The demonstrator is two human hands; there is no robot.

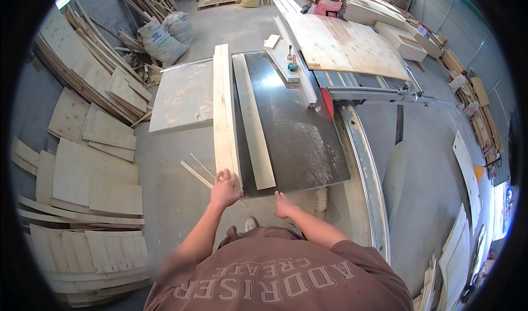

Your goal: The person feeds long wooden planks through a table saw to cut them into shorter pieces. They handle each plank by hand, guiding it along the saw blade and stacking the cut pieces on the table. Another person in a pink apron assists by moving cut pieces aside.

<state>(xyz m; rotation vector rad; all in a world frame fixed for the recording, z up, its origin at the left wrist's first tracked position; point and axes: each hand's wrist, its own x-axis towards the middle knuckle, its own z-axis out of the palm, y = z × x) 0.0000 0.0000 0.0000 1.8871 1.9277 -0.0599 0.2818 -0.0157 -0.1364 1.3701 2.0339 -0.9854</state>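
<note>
A stack of long, pale wooden boards (223,107) lies lengthwise along the left side of a dark saw table (297,140). My left hand (225,187) grips the near end of this stack, fingers over the top and thumb at its right side. Just right of the stack, a single narrow wooden strip (254,124) rests on the dark surface, its near end close to the table's front edge. My right hand (286,205) is at that edge, a little beyond the strip's end, fingers loosely apart and nothing visible in them.
A red blade guard (327,103) and metal fence (297,63) stand right of the strips. Across the saw, a person (328,3) in a pink apron stands behind a large plywood sheet (346,41). Plywood offcuts (93,173) lean at left; thin scraps (196,173) lie below.
</note>
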